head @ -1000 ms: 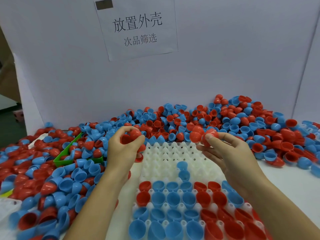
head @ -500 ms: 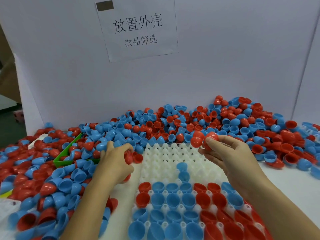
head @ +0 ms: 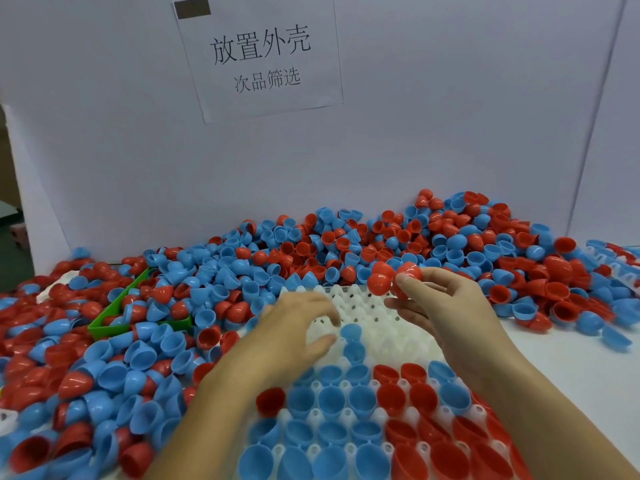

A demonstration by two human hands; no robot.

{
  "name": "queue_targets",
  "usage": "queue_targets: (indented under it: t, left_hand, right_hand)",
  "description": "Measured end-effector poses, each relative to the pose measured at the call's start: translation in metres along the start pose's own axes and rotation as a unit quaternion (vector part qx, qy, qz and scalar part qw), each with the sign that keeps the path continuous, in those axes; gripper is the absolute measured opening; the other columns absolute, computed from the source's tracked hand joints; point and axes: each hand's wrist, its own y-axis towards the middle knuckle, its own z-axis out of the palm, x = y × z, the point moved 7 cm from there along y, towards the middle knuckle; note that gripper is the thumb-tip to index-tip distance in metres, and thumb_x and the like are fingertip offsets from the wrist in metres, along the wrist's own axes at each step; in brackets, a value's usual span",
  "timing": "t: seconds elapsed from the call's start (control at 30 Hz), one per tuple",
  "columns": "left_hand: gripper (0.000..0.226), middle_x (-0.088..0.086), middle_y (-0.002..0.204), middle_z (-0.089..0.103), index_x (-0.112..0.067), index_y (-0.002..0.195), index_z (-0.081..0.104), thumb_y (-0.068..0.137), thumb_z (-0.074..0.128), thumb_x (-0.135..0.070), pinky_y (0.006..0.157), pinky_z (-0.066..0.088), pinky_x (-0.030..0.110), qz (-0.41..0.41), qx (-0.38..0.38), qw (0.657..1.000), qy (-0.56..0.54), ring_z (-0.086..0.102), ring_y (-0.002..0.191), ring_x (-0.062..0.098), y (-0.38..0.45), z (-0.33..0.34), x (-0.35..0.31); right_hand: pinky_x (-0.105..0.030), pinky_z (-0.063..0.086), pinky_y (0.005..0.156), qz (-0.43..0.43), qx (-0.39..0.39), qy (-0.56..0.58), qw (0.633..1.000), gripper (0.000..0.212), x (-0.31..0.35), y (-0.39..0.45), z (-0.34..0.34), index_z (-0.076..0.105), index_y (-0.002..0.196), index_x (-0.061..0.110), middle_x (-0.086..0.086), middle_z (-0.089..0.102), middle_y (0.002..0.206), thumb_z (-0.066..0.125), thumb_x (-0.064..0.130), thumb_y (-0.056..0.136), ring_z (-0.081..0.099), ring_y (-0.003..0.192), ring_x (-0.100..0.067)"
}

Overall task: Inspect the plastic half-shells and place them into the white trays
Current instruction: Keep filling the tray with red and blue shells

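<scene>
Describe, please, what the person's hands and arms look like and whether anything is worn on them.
Both the left hand and the right hand are bare: no gloves, rings, watch or wristband show. The forearms are also bare as far as the bottom edge of the picture, with no sleeves in view. The fingernails look short and unpainted.

— Where are the half-shells?
— Red and blue ones lie in a loose heap (head: 346,244) from nine o'clock round to three. Two red half-shells (head: 393,277) are held up at one o'clock.
— And the white tray (head: 367,306)?
— Centre to six o'clock; its near rows hold blue and red shells, open side up.
</scene>
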Motion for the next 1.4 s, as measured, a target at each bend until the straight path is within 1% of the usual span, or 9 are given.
queue_targets:
  t: [0.13,0.27,0.37,0.47,0.53,0.67,0.9,1.17,1.4]
  left_hand:
    - [0.020,-0.025,0.138,0.049,-0.034,0.114,0.064,0.104,0.047,-0.032,0.120,0.020,0.041,0.034,0.099,0.994,-0.030,0.030,0.133,-0.002,-0.001,0.024,-0.011]
    - [0.030,-0.027,0.135,0.048,-0.035,0.127,0.062,0.106,0.041,-0.032,0.121,0.016,0.041,0.042,0.106,0.993,-0.023,0.023,0.138,-0.003,0.002,0.031,-0.009]
    - [0.025,-0.032,0.118,0.054,-0.038,0.121,0.066,0.102,0.050,-0.038,0.113,0.030,0.030,0.060,0.036,0.994,-0.080,0.039,0.125,-0.011,0.005,0.018,-0.011]
    - [0.008,-0.031,0.101,0.066,-0.044,0.097,0.070,0.093,0.065,-0.039,0.085,0.039,0.009,0.031,-0.126,0.976,-0.177,0.053,0.103,-0.019,0.004,-0.019,0.008]
    - [0.007,-0.027,0.094,0.070,-0.040,0.087,0.073,0.089,0.067,-0.043,0.082,0.042,0.013,-0.006,-0.193,0.961,-0.199,0.060,0.088,-0.012,0.000,-0.039,0.029]
    - [0.030,-0.028,0.059,0.062,-0.031,0.071,0.074,0.095,0.060,-0.042,0.060,0.039,0.021,-0.041,-0.179,0.971,-0.152,0.050,0.051,-0.004,-0.006,-0.042,0.054]
    - [0.017,-0.019,0.090,0.067,-0.037,0.080,0.063,0.086,0.075,-0.025,0.089,0.046,0.029,-0.052,-0.075,0.994,-0.060,0.057,0.098,0.004,-0.005,-0.028,0.060]
    - [0.028,-0.019,0.090,0.065,-0.038,0.085,0.066,0.086,0.074,-0.012,0.070,0.046,0.010,-0.056,0.008,0.998,-0.019,0.061,0.089,-0.004,-0.003,-0.013,0.059]
    - [0.021,-0.024,0.107,0.062,-0.042,0.097,0.065,0.091,0.071,-0.022,0.091,0.044,0.020,-0.046,0.002,0.997,-0.067,0.054,0.105,-0.005,-0.006,-0.021,0.061]
  right_hand:
    - [-0.029,0.056,0.075,-0.001,0.001,0.015,1.000,0.004,0.003,0.001,-0.002,0.072,0.089,0.020,0.003,0.077,0.083,0.070,0.023,0.090,0.075,0.080,-0.015]
    - [-0.029,0.055,0.074,-0.004,-0.010,0.019,1.000,0.005,0.006,0.004,-0.008,0.072,0.091,0.019,0.002,0.077,0.082,0.070,0.023,0.090,0.075,0.080,-0.016]
    - [-0.030,0.056,0.074,-0.004,-0.016,0.019,1.000,0.007,0.007,0.006,-0.013,0.072,0.093,0.019,0.002,0.077,0.082,0.069,0.024,0.090,0.075,0.080,-0.017]
    - [-0.031,0.056,0.075,-0.003,-0.022,0.024,0.999,0.008,0.006,0.008,-0.015,0.071,0.094,0.019,0.002,0.077,0.082,0.070,0.024,0.089,0.075,0.080,-0.017]
    - [-0.031,0.056,0.074,-0.003,-0.020,0.023,1.000,0.008,0.006,0.008,-0.015,0.071,0.095,0.019,0.002,0.077,0.082,0.070,0.024,0.089,0.075,0.080,-0.017]
    - [-0.029,0.056,0.074,-0.002,-0.010,0.015,1.000,0.009,0.005,0.008,-0.013,0.072,0.095,0.018,0.002,0.077,0.083,0.069,0.025,0.089,0.075,0.080,-0.016]
    - [-0.028,0.055,0.072,-0.002,-0.006,0.002,1.000,0.009,0.004,0.008,-0.011,0.071,0.095,0.019,0.004,0.076,0.080,0.069,0.026,0.089,0.074,0.078,-0.014]
    - [-0.027,0.054,0.070,0.003,-0.002,-0.007,1.000,0.009,0.003,0.007,-0.010,0.071,0.093,0.020,0.006,0.076,0.080,0.069,0.027,0.088,0.074,0.078,-0.014]
    - [-0.030,0.053,0.073,0.000,0.018,-0.005,1.000,0.006,0.002,0.005,-0.005,0.073,0.089,0.022,0.004,0.077,0.083,0.069,0.027,0.088,0.074,0.078,-0.013]
